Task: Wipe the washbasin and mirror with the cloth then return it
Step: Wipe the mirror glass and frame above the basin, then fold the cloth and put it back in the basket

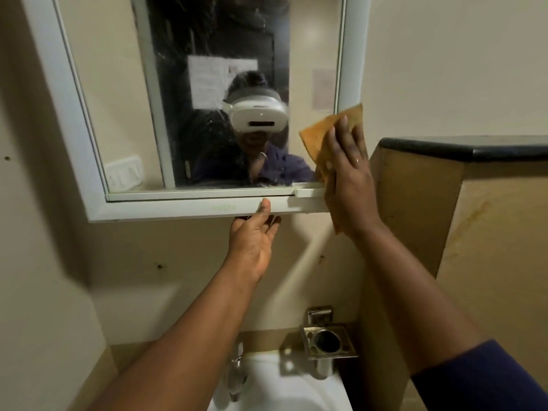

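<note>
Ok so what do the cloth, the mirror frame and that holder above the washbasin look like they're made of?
The cloth looks like a soft orange-brown woven or microfibre fabric: matte and limp under the right hand. The mirror frame seems to be white plastic or painted metal, smooth with a slight sheen. The holder looks like polished metal, probably steel, with bright reflections, like the tap. The washbasin appears to be glossy white ceramic.
</note>
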Demonstrator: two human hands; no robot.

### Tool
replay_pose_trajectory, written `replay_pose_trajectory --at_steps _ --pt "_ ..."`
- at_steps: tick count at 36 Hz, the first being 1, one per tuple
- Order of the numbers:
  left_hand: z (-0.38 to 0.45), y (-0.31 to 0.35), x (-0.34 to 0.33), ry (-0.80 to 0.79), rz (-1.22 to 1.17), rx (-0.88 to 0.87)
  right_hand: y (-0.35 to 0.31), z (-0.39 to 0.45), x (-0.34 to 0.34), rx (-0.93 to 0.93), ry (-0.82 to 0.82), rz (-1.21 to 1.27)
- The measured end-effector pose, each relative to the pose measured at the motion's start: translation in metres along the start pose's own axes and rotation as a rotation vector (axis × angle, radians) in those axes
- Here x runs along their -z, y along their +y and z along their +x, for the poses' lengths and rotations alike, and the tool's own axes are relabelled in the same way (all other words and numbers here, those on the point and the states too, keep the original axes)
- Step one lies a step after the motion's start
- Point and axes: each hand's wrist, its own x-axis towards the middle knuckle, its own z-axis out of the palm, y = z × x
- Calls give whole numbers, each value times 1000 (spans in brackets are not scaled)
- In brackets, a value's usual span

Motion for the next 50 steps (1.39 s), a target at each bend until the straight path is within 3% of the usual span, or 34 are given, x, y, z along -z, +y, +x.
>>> replay_pose_trajectory --at_steps 9,22,24,28,34,39,43,50 --pt "-18 22 10 41 41 16 -15 -62 7 -310 -105 156" --pt "-36 43 24 89 108 32 -80 -80 -18 -886 80 310" --pt "-37 47 31 81 182 26 -101 -84 -30 -927 46 411" --pt "-42 58 48 68 329 18 -141 -92 -55 -875 -171 655" --pt "-66 81 91 53 657 -57 -164 -97 -51 -983 -220 975" --pt "-99 71 134 -12 744 227 -173 -130 -34 -1208 -257 1360" --pt "-122 46 166 -135 771 507 -178 -179 -26 -1437 -336 1513" --pt "-155 3 203 -127 752 600 -174 -249 -10 -1561 -353 1527"
